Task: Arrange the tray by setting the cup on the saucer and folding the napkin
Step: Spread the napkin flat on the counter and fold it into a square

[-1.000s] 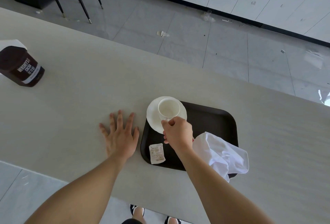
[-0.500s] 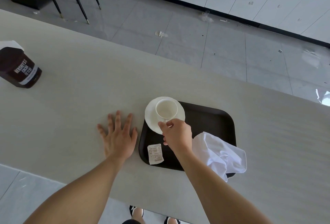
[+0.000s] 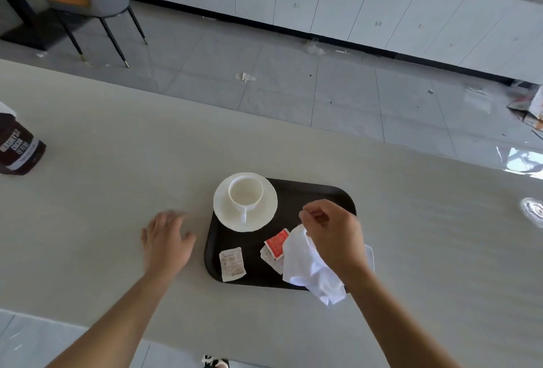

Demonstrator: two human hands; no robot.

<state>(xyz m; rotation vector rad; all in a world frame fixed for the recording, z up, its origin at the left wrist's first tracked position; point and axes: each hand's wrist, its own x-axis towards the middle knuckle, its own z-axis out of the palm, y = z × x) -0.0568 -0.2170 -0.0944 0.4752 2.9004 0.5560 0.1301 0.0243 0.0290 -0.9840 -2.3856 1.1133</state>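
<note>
A white cup (image 3: 245,193) stands upright on the white saucer (image 3: 264,215) at the far left corner of the dark tray (image 3: 311,191), handle toward me. A crumpled white napkin (image 3: 305,267) lies on the tray's near right part. My right hand (image 3: 333,235) is directly over the napkin, fingers curled and touching its top. Whether the fingers grip the cloth is hidden. My left hand (image 3: 167,238) rests palm down on the table just left of the tray, fingers apart and empty.
On the tray lie a white packet (image 3: 232,263) and a red packet (image 3: 276,243) overlapping another white one. A brown cocoa container (image 3: 17,147) stands far left on the pale table (image 3: 117,162). The table's near edge is close to me.
My right hand let go of the cup, which now stands alone on the saucer, and moved right to the napkin. The red packet is now uncovered. My left hand shifted slightly.
</note>
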